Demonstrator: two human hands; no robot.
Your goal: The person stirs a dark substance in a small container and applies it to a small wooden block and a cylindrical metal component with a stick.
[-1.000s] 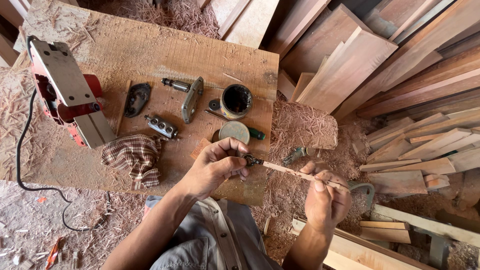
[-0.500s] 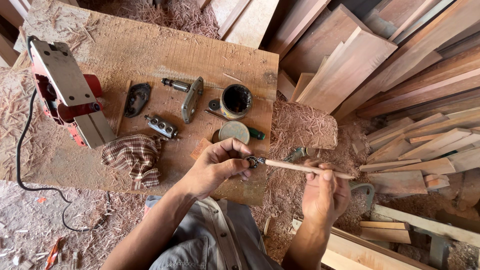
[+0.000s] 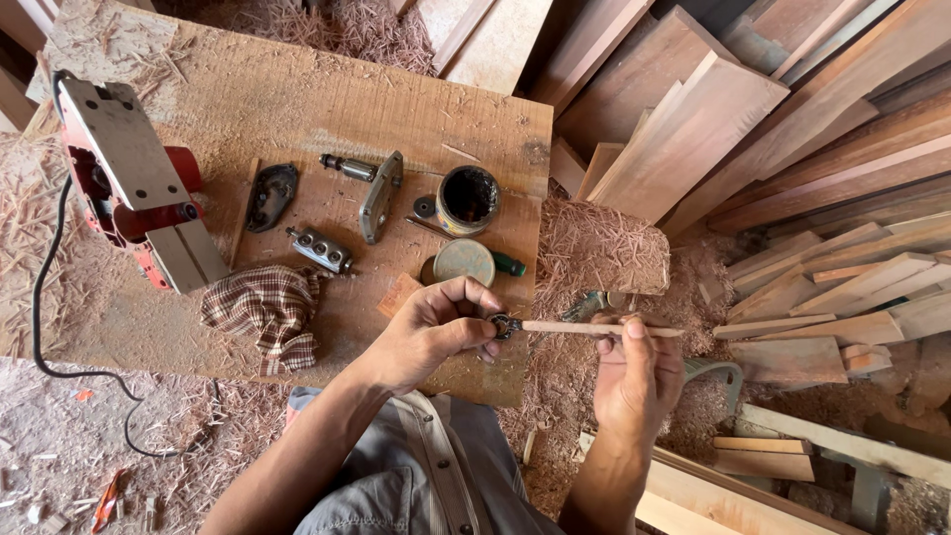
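Note:
My left hand [image 3: 441, 327] pinches a small dark ring-shaped metal part [image 3: 504, 326] at the near edge of a wooden work board [image 3: 297, 109]. My right hand [image 3: 634, 381] grips a thin wooden stick [image 3: 584, 328], held almost level, and the stick's left tip touches the metal part. Just beyond my left hand stand a small open tin of dark grease [image 3: 468, 199] and its round lid [image 3: 464, 262].
On the board lie a red electric planer [image 3: 129, 183] with its black cord [image 3: 50, 297], a checked cloth [image 3: 263, 312], several metal machine parts [image 3: 319, 248], and a green-handled screwdriver [image 3: 507, 264]. Planks [image 3: 713, 129] are stacked to the right. Wood shavings [image 3: 594, 248] cover the floor.
The stick has swung up from a downward slant to nearly level, and my right hand has risen with it. My left hand still holds the metal part in the same place.

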